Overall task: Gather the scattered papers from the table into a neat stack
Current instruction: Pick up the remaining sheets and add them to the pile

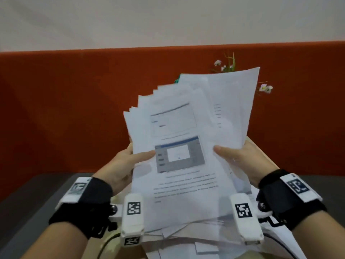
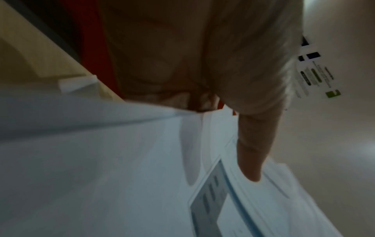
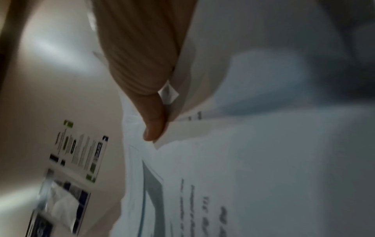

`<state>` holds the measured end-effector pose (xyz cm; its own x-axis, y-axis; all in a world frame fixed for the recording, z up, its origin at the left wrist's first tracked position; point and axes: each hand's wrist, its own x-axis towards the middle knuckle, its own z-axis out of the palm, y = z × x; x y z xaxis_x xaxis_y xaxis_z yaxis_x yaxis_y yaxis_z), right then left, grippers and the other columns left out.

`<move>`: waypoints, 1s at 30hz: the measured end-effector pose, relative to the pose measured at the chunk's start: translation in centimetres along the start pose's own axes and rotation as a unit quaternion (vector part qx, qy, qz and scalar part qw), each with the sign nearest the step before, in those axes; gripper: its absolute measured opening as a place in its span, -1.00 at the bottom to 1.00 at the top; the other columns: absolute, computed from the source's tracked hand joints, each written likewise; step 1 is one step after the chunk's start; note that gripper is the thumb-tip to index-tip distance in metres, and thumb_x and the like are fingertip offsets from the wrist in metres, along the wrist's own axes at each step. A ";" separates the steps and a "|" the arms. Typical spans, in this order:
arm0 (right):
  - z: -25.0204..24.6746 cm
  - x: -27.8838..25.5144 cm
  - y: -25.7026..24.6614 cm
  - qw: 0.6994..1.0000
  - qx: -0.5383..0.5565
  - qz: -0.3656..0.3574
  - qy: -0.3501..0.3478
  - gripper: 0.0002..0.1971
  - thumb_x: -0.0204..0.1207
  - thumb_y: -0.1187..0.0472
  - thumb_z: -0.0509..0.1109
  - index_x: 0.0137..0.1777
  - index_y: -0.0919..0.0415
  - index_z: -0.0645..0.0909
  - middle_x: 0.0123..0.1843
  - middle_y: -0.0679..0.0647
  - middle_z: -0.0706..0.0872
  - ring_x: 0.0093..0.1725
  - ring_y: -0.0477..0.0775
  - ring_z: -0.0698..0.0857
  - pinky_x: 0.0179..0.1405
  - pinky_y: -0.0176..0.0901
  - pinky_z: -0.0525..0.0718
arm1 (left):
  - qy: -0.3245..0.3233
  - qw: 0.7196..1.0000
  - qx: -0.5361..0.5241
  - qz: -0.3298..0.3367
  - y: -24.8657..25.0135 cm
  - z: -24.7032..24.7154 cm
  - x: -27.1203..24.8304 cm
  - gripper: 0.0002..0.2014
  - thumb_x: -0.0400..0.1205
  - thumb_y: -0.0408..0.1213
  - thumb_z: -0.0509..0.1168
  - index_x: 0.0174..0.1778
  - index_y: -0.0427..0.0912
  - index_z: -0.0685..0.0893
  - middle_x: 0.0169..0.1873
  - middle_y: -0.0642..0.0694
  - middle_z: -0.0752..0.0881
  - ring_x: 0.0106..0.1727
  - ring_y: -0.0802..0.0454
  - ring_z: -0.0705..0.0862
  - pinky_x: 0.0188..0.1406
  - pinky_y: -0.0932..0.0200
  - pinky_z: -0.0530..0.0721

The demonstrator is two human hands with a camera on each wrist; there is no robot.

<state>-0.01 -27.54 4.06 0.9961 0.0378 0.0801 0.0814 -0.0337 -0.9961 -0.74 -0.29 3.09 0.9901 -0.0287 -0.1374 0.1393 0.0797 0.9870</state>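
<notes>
A fanned bundle of white printed papers (image 1: 179, 139) stands nearly upright in front of me, its top sheet showing a grey screenshot and lines of text. My left hand (image 1: 128, 159) grips the bundle's left edge, thumb on the front sheet. My right hand (image 1: 237, 156) grips the right edge, thumb also on the front. The sheets' top edges are staggered, not aligned. In the left wrist view my thumb (image 2: 251, 157) lies on the papers (image 2: 101, 160). In the right wrist view the thumb (image 3: 154, 121) pinches the papers (image 3: 263, 160).
A few loose sheets (image 1: 186, 238) lie on the pale wooden table (image 1: 119, 240) under the bundle. An orange partition (image 1: 65, 109) rises behind, with small white flowers (image 1: 224, 65) beyond the papers. A printed notice (image 3: 81, 152) hangs on the wall.
</notes>
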 end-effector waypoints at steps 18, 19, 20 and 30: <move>-6.6 0.1 2.3 0.677 -0.623 0.383 -0.082 -0.32 0.45 -0.22 0.38 0.40 0.29 0.53 0.35 0.14 0.65 0.04 0.06 0.53 0.01 -0.22 0.46 | 0.099 0.984 -0.106 -0.102 -1.5 -9.6 -1.9 -0.40 0.34 -0.26 0.51 0.33 -0.36 0.66 0.27 -0.39 0.70 0.07 -0.31 0.78 0.08 -0.29 0.73; -6.7 0.4 2.6 0.683 -0.616 0.384 -0.078 -0.33 0.44 -0.20 0.41 0.38 0.30 0.55 0.24 0.15 0.68 0.02 0.07 0.54 0.00 -0.21 0.47 | 0.104 0.983 -0.109 -0.104 -1.7 -9.8 -1.8 -0.39 0.32 -0.27 0.53 0.32 -0.36 0.67 0.28 -0.38 0.70 0.08 -0.31 0.77 0.13 -0.30 0.71; -6.7 0.7 2.8 0.690 -0.610 0.382 -0.075 -0.36 0.43 -0.18 0.43 0.35 0.30 0.58 0.08 0.12 0.70 -0.02 0.08 0.56 -0.01 -0.20 0.49 | 0.105 0.983 -0.113 -0.102 -1.7 -9.7 -1.9 -0.40 0.31 -0.27 0.53 0.30 -0.35 0.68 0.26 -0.38 0.71 0.08 -0.32 0.78 0.15 -0.32 0.69; -7.7 1.9 3.2 0.680 -0.666 0.302 -0.059 -0.61 0.52 -0.09 0.34 0.12 0.21 0.68 -0.04 0.00 0.74 0.04 0.11 0.71 0.01 -0.11 0.62 | 0.070 0.993 -0.093 -0.036 -1.5 -8.7 -2.8 -0.52 0.33 -0.34 0.48 0.22 -0.30 0.75 0.09 -0.35 0.81 0.05 -0.30 0.82 0.06 -0.39 0.71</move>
<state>2.44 -35.27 1.32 0.8584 -0.3074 -0.4106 -0.3036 -0.9497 0.0763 -3.59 8.32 1.29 0.9682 0.0972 -0.2304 0.1980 0.2647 0.9438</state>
